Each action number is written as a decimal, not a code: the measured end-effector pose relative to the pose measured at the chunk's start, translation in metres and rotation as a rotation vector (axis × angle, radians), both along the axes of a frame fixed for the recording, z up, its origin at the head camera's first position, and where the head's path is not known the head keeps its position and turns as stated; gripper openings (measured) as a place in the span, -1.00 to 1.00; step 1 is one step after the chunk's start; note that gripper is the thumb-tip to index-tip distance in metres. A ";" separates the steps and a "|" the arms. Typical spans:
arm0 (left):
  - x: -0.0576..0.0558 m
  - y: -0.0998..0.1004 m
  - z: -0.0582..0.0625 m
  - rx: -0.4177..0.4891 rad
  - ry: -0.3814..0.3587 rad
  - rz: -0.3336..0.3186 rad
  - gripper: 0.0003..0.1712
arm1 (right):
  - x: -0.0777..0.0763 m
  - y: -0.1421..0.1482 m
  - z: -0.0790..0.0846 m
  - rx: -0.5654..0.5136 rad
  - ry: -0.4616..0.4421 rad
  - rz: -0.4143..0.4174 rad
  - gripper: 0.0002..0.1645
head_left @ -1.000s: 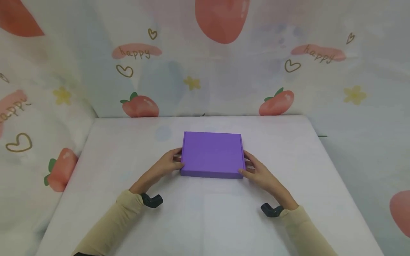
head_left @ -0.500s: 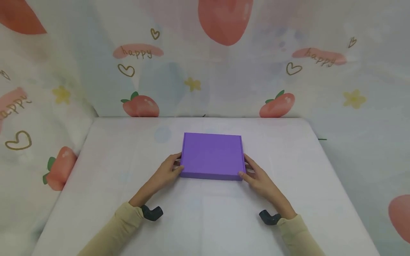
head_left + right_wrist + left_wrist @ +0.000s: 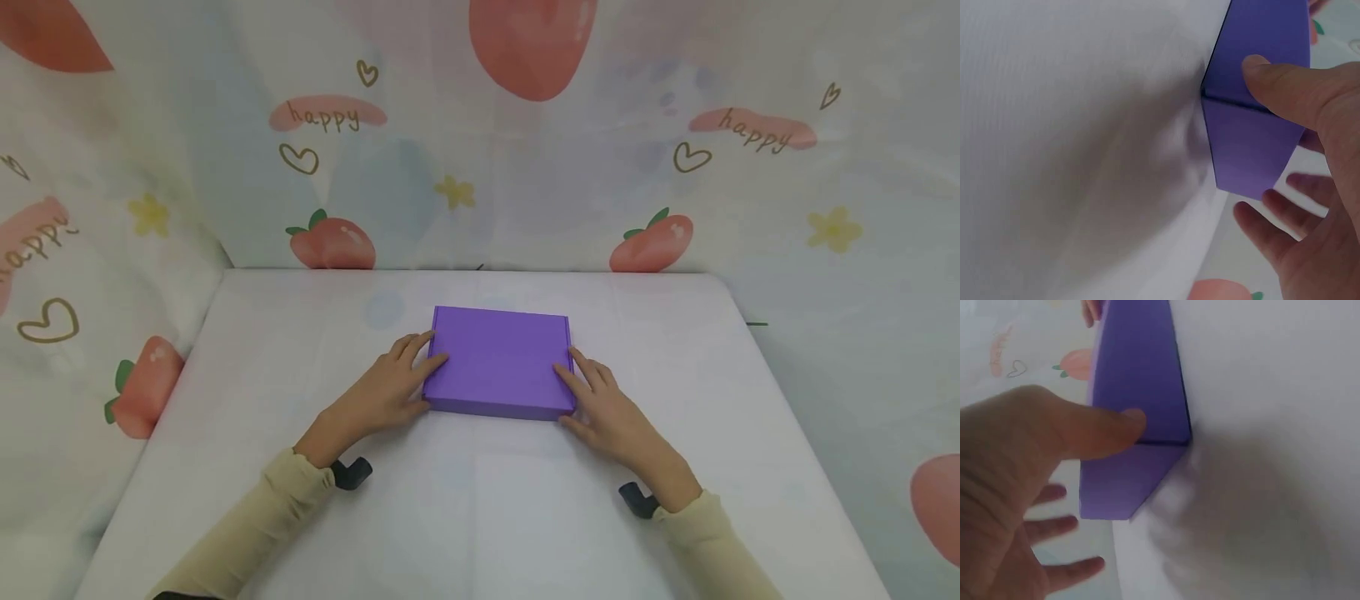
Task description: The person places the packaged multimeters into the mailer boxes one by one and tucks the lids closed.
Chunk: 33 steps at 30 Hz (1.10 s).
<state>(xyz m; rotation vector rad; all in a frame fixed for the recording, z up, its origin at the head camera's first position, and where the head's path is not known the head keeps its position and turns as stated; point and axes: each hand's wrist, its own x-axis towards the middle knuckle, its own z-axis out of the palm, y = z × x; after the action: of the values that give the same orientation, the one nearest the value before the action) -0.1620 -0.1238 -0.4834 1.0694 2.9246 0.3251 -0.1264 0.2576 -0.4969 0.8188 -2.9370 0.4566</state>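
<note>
A flat purple box [image 3: 498, 358] with a closed lid lies on the white table, its long front side towards me. At its left front corner is my left hand [image 3: 381, 393], thumb on the front side and a fingertip on the lid's edge. My right hand [image 3: 617, 418] mirrors it at the right front corner. In the left wrist view, the thumb [image 3: 1107, 430] touches the box's front face while the other fingers spread out straight beside its end. Likewise, in the right wrist view the thumb [image 3: 1282, 84] rests on the front face, with loose fingers apart from the end.
The white-covered table [image 3: 480, 500] reaches back to a patterned cloth backdrop [image 3: 525, 183] with strawberries, hearts and "happy" lettering. Patterned cloth also hangs at both sides. Dark curved pieces [image 3: 352, 473] sit at the wrists, by the beige sleeves [image 3: 247, 517].
Both thumbs have gone from the top front corners down to the front side. The other fingers have risen and spread, with fingertips now over the lid's edges. The box stays nearly in place.
</note>
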 end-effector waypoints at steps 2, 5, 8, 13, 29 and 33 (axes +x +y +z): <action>-0.003 0.000 0.003 -0.057 0.058 -0.059 -0.13 | -0.003 0.002 0.001 0.068 0.075 0.048 0.03; -0.008 -0.001 0.005 -0.099 0.088 -0.150 -0.16 | -0.007 0.007 0.002 0.119 0.164 0.130 0.02; -0.013 -0.004 0.003 -0.080 0.060 -0.212 -0.17 | -0.010 0.010 0.003 0.145 0.200 0.177 0.02; -0.022 -0.010 -0.002 0.011 0.000 -0.254 -0.14 | -0.014 0.013 0.001 0.146 0.217 0.203 0.03; -0.019 -0.001 -0.006 -0.002 0.126 -0.276 -0.25 | -0.005 0.006 0.002 0.175 0.264 0.129 -0.08; -0.013 0.014 -0.003 -0.112 0.262 -0.265 -0.40 | -0.003 -0.005 0.010 0.283 0.238 0.141 -0.09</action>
<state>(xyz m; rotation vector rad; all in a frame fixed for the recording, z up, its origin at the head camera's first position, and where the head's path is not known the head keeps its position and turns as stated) -0.1754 -0.1100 -0.4863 1.5659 2.9151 0.0161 -0.1294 0.2528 -0.4871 1.0339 -2.7665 -0.0529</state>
